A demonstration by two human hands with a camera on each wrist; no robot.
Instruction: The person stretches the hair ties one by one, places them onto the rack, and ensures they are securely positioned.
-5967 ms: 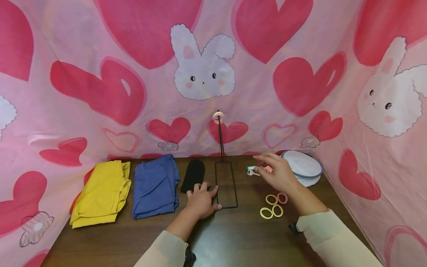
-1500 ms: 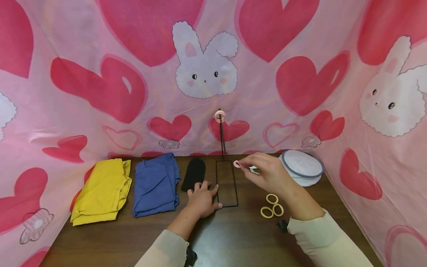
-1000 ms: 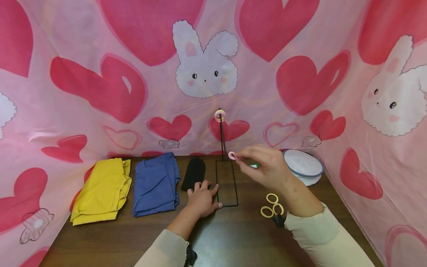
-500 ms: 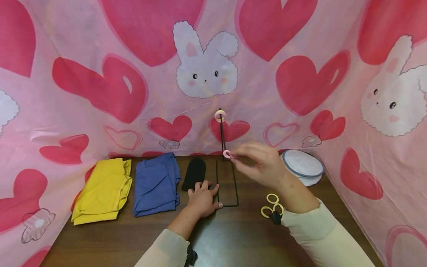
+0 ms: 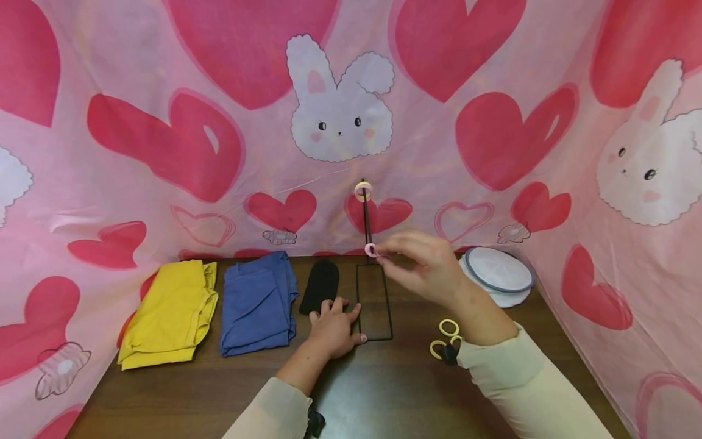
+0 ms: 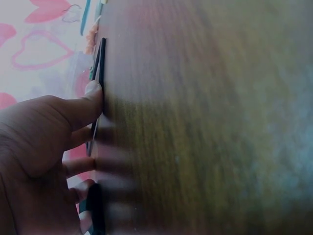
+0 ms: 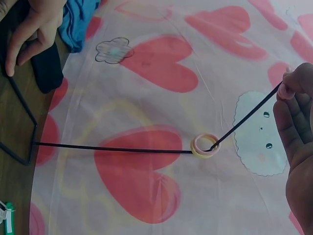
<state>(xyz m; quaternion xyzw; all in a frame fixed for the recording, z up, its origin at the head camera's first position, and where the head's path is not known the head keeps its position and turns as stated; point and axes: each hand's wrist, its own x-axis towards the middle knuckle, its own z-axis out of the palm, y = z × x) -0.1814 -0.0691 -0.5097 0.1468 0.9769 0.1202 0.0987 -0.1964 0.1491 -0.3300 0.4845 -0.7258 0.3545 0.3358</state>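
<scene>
My right hand (image 5: pixel 425 262) pinches a pink ring (image 7: pixel 286 92) between thumb and fingertips. The ring is right at the free tip of the black wire stand (image 7: pixel 117 149), whose upper rod slopes out from the bend. One pink and one yellow ring (image 7: pixel 193 147) hang together at that bend. With fingers spread, my left hand (image 5: pixel 331 326) rests on the table at the stand's rectangular base (image 5: pixel 387 302), its thumb on the near left corner. Several fingertips lie close to a black oblong piece (image 5: pixel 320 283). Yellow rings (image 5: pixel 448 321) lie below my right wrist, one partly covered by the wrist camera.
A folded yellow cloth (image 5: pixel 167 314) and a folded blue cloth (image 5: pixel 258 305) lie on the left of the wooden table (image 5: pixel 384 390). At the back right sits a round white mesh item (image 5: pixel 499 268) with blue edging. The right wrist view shows a small green-and-white object (image 7: pixel 9 220).
My right hand has taken the pink ring from the table and carried it left to the stand's tip. The left hand stays at the base.
</scene>
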